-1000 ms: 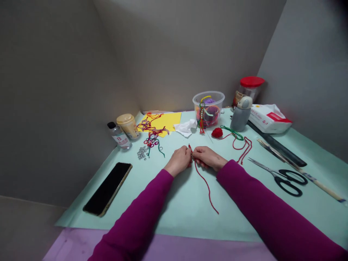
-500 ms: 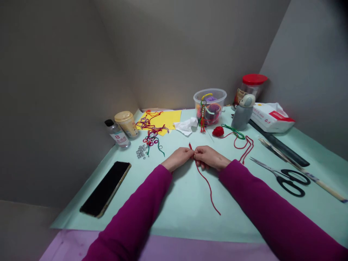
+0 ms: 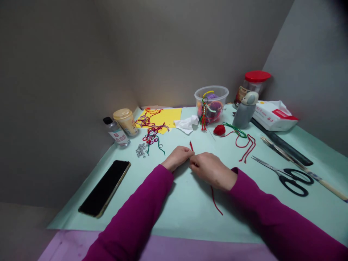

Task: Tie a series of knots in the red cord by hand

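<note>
Left hand [image 3: 177, 158] and right hand [image 3: 212, 171] curl inward together over the red cord [image 3: 191, 146] on the mint paper sheet [image 3: 179, 210] (pinch hidden, can't tell), cord ends running out above and below.

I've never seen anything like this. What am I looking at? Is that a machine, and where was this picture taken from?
There's no machine here. These are a person's own bare hands, with magenta sleeves. The picture comes from a camera worn on the person's head, looking forward and down at the hands.

Their left hand and right hand are close together at a red cord. One end pokes out beyond the fingers, and the rest trails toward the person. The exact grip is hard to tell.

On the pale green sheet lie black-handled scissors, a phone, yellow paper with tangled coloured threads, small metal rings and a clear plastic tub.
</note>
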Motion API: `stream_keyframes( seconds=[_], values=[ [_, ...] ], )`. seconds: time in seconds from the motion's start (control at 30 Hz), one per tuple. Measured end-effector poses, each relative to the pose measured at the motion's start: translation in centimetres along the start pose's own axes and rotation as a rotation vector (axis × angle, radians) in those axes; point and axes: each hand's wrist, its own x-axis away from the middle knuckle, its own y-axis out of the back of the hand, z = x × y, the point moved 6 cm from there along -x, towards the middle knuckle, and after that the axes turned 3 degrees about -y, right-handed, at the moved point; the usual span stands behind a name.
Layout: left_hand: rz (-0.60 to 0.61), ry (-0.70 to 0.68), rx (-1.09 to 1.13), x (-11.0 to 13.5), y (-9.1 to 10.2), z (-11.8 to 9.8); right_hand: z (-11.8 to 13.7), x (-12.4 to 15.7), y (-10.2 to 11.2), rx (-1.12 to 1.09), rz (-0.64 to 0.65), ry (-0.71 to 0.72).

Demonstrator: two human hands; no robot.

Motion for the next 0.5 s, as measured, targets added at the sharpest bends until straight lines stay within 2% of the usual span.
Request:
stream_keyframes(
  seconds=[0.13, 0.2, 0.27, 0.33, 0.37, 0.4, 0.43, 0.5],
  values=[
    [0.000, 0.017, 0.016, 0.1, -0.1, -0.1, 3.7, 1.9, -1.4, 0.023, 0.061, 0.152],
    [0.009, 0.038, 0.000, 0.4, 0.0, -0.3, 5.2, 3.1, -1.5, -0.016, 0.082, 0.237],
    [0.014, 0.036, -0.032, 0.6, 0.1, -0.6, 6.4, 4.1, -0.9, -0.133, 0.135, 0.373],
    [0.024, 0.009, -0.033, 0.9, 0.1, -0.9, 7.0, 4.6, 0.1, -0.354, 0.250, 0.539],
    [0.041, -0.014, -0.010, 1.0, 0.1, -1.2, 6.7, 4.5, 0.6, -0.489, 0.302, 0.576],
    [0.061, -0.039, 0.022, 1.1, 0.0, -1.4, 5.8, 3.7, 1.1, -0.623, 0.322, 0.533],
    [0.078, -0.064, 0.053, 1.2, -0.1, -1.6, 3.9, 2.3, 1.6, -0.724, 0.222, 0.362],
    [0.082, -0.075, 0.078, 1.3, -0.2, -1.7, -0.8, -0.1, 2.3, -0.852, -0.115, 0.020]
  ],
)
